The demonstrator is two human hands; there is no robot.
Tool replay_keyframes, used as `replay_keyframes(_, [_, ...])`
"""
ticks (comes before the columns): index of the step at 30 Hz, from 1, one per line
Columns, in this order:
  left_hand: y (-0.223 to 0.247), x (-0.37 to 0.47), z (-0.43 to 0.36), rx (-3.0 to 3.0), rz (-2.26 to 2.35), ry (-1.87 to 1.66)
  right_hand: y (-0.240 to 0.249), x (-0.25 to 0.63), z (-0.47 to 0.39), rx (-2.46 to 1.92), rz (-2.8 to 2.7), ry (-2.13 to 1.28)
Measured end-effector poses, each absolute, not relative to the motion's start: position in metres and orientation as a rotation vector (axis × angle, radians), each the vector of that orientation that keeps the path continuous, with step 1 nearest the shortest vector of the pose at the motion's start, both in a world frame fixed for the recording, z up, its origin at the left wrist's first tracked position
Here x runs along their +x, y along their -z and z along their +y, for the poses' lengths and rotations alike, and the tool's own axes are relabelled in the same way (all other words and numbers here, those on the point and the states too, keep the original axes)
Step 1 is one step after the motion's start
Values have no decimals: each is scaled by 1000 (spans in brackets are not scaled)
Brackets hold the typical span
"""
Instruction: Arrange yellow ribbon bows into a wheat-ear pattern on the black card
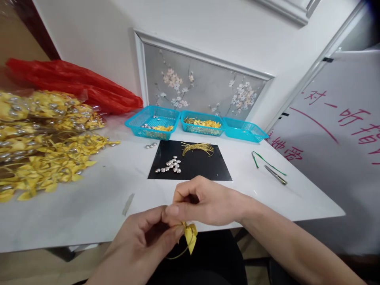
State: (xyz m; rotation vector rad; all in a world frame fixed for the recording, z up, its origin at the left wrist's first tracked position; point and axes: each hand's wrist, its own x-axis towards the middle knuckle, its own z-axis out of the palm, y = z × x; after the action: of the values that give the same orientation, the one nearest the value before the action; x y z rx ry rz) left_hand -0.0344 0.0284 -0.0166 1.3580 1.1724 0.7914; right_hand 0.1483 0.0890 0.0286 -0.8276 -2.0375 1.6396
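Observation:
My left hand (145, 239) is closed in a pinch at the table's front edge, holding a small yellow artificial flower (190, 236) by its base. A thin gold wire curves down below the petals. My right hand (204, 202) reaches over it, thumb and fingers pinched together right at the left fingertips. Whatever lies between the right fingers is hidden. Beyond the hands, a black mat (196, 168) bears silver beads (172, 164) in a loose cluster and a bundle of gold wires (197, 147).
Blue baskets (166, 135) line the wall, some with yellow petals and beads. Finished yellow flower sprays (59, 158) pile up at left before a red bag (77, 81). Small scissors (276, 175) and a green cord (268, 163) lie at right, near a whiteboard (341, 158).

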Motion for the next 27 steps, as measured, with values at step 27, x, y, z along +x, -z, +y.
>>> replay_keyframes(27, [10,-33,22,767,1027,-929,-15,163,84,-862,-1901,-1117])
